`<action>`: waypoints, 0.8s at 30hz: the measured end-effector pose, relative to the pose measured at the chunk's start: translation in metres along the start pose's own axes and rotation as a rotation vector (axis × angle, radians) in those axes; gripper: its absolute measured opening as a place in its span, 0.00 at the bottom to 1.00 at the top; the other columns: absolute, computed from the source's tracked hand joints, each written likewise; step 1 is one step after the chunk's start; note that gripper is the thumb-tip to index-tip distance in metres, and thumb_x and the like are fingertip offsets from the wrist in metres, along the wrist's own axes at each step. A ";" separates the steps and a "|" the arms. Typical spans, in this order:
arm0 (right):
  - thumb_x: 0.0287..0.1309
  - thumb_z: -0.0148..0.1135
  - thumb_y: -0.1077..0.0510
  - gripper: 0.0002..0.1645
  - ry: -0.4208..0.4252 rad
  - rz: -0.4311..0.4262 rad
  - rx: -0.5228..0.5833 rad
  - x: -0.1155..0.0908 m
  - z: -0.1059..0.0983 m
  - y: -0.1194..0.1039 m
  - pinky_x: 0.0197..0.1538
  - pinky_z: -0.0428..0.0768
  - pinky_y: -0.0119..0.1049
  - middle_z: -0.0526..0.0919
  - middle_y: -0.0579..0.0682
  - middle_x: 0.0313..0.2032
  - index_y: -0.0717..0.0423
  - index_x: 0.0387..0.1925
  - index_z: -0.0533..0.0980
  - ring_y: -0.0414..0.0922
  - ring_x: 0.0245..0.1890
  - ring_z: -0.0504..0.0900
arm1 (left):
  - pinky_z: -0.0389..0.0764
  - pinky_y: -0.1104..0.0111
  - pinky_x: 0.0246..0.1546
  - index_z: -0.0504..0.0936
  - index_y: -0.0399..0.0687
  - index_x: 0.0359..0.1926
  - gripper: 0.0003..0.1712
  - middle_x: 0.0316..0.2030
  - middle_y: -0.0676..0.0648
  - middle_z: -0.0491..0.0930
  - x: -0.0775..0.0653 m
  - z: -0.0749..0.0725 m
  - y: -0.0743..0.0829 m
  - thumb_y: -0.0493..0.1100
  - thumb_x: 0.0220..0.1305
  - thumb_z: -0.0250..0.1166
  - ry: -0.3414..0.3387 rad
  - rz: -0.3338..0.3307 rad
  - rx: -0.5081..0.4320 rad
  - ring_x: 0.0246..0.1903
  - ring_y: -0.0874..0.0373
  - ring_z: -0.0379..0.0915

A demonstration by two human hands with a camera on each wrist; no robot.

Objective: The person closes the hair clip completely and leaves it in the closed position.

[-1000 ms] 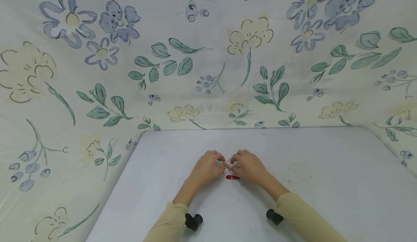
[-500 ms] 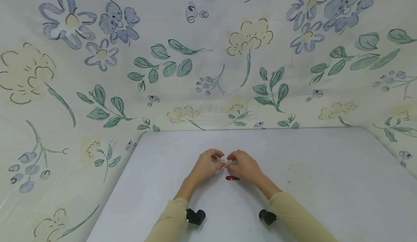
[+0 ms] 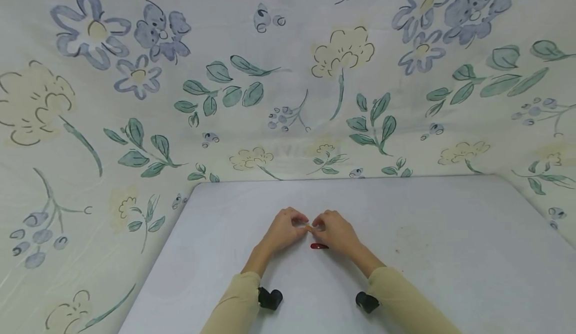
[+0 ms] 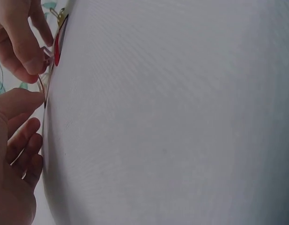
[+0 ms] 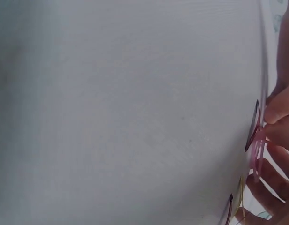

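In the head view my left hand [image 3: 284, 231] and right hand [image 3: 335, 230] meet over the white table, fingertips nearly together. Thumbs and forefingers pinch a small orange-tan snap hair clip [image 3: 308, 228] from either side; its outline is mostly hidden. A glossy red, teardrop-shaped hair clip [image 3: 319, 246] lies just in front of the right hand. In the right wrist view a pink clip [image 5: 257, 157] shows beside the right fingers, with a dark red clip [image 5: 253, 127] near the thumb. The left wrist view has the left thumb [image 4: 25, 101] close below the right fingers.
A gold-coloured clip [image 5: 239, 197] and another dark clip [image 5: 229, 208] appear low in the right wrist view. Behind the white table [image 3: 427, 214] hangs a floral cloth [image 3: 288, 74]. Black wrist cameras [image 3: 270, 299] sit at both sleeves.
The right hand has shifted left, closer to the left hand. The orange-tan clip, plainly visible between the hands earlier, is now mostly covered by fingertips. The red clip has stayed put.
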State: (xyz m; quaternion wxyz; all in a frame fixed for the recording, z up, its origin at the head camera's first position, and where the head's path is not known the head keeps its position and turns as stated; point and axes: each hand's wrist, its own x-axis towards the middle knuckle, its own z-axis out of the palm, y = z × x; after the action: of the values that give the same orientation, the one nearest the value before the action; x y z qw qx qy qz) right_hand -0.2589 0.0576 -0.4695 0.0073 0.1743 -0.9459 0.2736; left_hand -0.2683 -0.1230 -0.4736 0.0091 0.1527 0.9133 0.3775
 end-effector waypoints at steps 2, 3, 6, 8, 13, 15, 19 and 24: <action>0.58 0.69 0.51 0.10 0.000 -0.004 -0.014 0.000 0.000 0.000 0.43 0.79 0.42 0.80 0.46 0.35 0.54 0.36 0.84 0.44 0.40 0.76 | 0.72 0.55 0.55 0.86 0.46 0.43 0.11 0.45 0.48 0.80 0.000 0.001 -0.001 0.40 0.56 0.70 0.000 0.007 0.010 0.50 0.51 0.71; 0.58 0.70 0.52 0.09 -0.001 -0.005 -0.020 0.000 0.000 0.000 0.43 0.78 0.41 0.80 0.45 0.35 0.53 0.36 0.84 0.44 0.40 0.76 | 0.72 0.55 0.54 0.86 0.46 0.42 0.11 0.45 0.48 0.80 0.000 0.001 0.000 0.39 0.56 0.69 0.000 0.009 0.012 0.50 0.51 0.71; 0.57 0.69 0.53 0.07 0.000 -0.007 -0.023 0.000 0.000 0.000 0.42 0.78 0.40 0.79 0.45 0.34 0.52 0.34 0.84 0.44 0.40 0.76 | 0.72 0.54 0.53 0.86 0.45 0.40 0.10 0.44 0.48 0.80 -0.001 0.001 0.000 0.38 0.55 0.68 0.003 0.031 0.031 0.49 0.50 0.71; 0.57 0.69 0.54 0.06 0.001 -0.006 -0.019 0.000 0.001 0.000 0.41 0.77 0.39 0.79 0.44 0.33 0.52 0.34 0.84 0.43 0.39 0.75 | 0.72 0.54 0.52 0.86 0.45 0.38 0.08 0.42 0.48 0.79 -0.002 0.001 0.001 0.37 0.55 0.68 0.009 0.044 0.040 0.48 0.50 0.71; 0.58 0.68 0.55 0.05 0.010 -0.006 -0.006 -0.001 0.002 0.001 0.37 0.75 0.36 0.78 0.43 0.31 0.52 0.33 0.84 0.41 0.36 0.73 | 0.73 0.54 0.51 0.86 0.46 0.33 0.03 0.39 0.49 0.80 -0.002 0.003 0.000 0.35 0.55 0.68 0.043 0.062 0.063 0.47 0.51 0.72; 0.59 0.68 0.54 0.05 0.011 0.000 -0.003 -0.001 0.002 0.000 0.37 0.74 0.35 0.77 0.43 0.30 0.52 0.33 0.84 0.41 0.35 0.72 | 0.73 0.54 0.51 0.86 0.46 0.31 0.03 0.38 0.50 0.80 -0.001 0.004 -0.001 0.35 0.55 0.68 0.056 0.066 0.072 0.46 0.51 0.73; 0.60 0.67 0.54 0.06 0.011 0.013 -0.002 -0.001 0.001 0.000 0.38 0.75 0.36 0.78 0.44 0.31 0.52 0.34 0.83 0.41 0.35 0.72 | 0.74 0.56 0.50 0.85 0.47 0.31 0.03 0.38 0.50 0.80 -0.001 0.006 -0.002 0.35 0.55 0.69 0.075 0.069 0.080 0.45 0.52 0.73; 0.60 0.67 0.55 0.06 0.011 0.016 0.000 0.001 0.000 0.000 0.40 0.76 0.38 0.78 0.45 0.31 0.53 0.35 0.83 0.42 0.35 0.72 | 0.74 0.56 0.49 0.85 0.47 0.31 0.03 0.37 0.51 0.80 0.000 0.006 0.000 0.36 0.55 0.69 0.086 0.073 0.099 0.44 0.53 0.73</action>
State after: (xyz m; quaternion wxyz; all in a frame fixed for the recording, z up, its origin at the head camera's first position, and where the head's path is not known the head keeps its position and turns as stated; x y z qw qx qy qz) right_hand -0.2594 0.0575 -0.4691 0.0101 0.1650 -0.9472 0.2746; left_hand -0.2674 -0.1189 -0.4777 -0.0515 0.1698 0.9242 0.3383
